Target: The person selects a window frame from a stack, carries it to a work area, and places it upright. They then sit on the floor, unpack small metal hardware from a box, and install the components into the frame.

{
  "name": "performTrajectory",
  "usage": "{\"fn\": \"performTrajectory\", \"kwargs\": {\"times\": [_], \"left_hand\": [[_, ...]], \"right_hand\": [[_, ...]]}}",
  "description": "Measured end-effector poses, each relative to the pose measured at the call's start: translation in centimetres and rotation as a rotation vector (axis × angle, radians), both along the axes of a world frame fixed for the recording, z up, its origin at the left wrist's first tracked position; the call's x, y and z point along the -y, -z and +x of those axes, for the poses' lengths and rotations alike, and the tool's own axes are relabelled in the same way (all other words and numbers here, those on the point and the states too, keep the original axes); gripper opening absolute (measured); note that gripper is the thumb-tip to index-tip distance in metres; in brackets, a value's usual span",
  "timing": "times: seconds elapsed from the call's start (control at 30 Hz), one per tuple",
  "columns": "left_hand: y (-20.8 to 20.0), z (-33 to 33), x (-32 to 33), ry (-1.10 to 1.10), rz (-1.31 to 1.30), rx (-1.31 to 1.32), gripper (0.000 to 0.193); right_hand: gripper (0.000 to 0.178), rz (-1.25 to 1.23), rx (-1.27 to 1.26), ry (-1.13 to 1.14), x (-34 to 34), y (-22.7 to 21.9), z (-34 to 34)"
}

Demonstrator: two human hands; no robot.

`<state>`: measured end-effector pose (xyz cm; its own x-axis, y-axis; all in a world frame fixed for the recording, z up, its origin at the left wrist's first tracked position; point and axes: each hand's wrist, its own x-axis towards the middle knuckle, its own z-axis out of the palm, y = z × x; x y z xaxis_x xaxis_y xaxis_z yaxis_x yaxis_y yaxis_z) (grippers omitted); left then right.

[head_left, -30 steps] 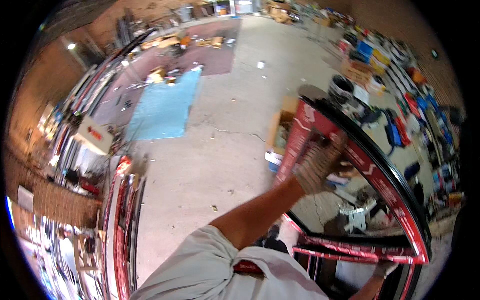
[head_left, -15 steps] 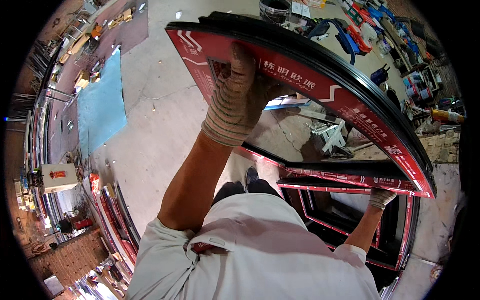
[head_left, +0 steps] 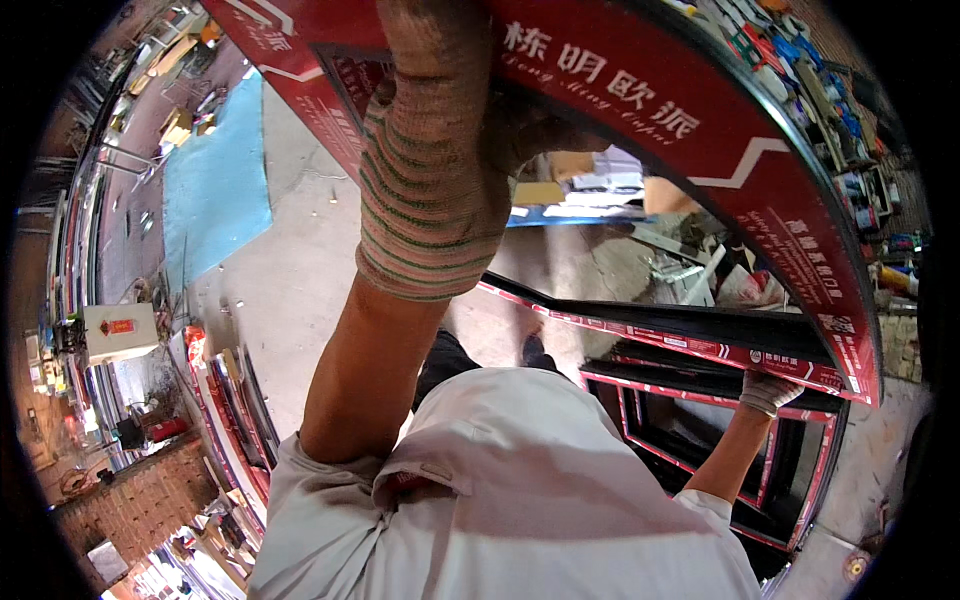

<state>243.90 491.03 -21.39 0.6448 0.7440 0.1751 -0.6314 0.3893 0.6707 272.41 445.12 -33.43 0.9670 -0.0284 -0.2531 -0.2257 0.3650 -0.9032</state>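
A large black window frame (head_left: 740,120), covered in red protective film with white print, is held up close in front of me. My left hand (head_left: 430,210), in a striped work glove, is closed around its upper bar, the thumb over the red face and the fingers behind. At the right, my right hand (head_left: 770,392), also gloved, grips the frame's lower bar from below; its fingertips are mostly hidden. Under and behind the right forearm stand other red-filmed black frames (head_left: 825,455), close to the held one.
A light blue sheet (head_left: 215,190) lies on the concrete floor at the left. Long profiles (head_left: 245,400) wrapped in red and dark film lean nearby, beside a pale box (head_left: 118,332). Scraps (head_left: 690,275) lie beyond the held frame; tools and supplies (head_left: 790,60) clutter the far right.
The upper part of the window frame and my left hand have come up and nearer, filling more of the view. My right hand has stayed on the lower bar, shifting only slightly.
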Motion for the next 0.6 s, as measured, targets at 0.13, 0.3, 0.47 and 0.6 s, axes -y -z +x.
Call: {"fn": "performTrajectory", "kwargs": {"times": [0.13, 0.3, 0.47, 0.6], "left_hand": [[-2.3, -7.2, -5.2, -0.162, 0.059, -0.077, 0.060], [-7.1, -11.9, -7.5, -0.235, 0.206, 0.078, 0.053], [-14.2, -15.3, -5.6, -0.300, 0.367, 0.223, 0.046], [-19.9, -20.8, -4.7, -0.512, 0.552, 0.272, 0.040]], "right_hand": [[0.062, 0.115, 0.040, -0.161, -12.0, -0.9, -6.9], [0.060, 0.174, 0.141, -0.395, -17.5, 2.6, -6.0], [0.067, 0.370, 0.018, -0.710, -17.8, -2.6, -10.5], [0.063, 0.558, 0.080, -0.931, -21.1, -5.1, -15.5]]}}
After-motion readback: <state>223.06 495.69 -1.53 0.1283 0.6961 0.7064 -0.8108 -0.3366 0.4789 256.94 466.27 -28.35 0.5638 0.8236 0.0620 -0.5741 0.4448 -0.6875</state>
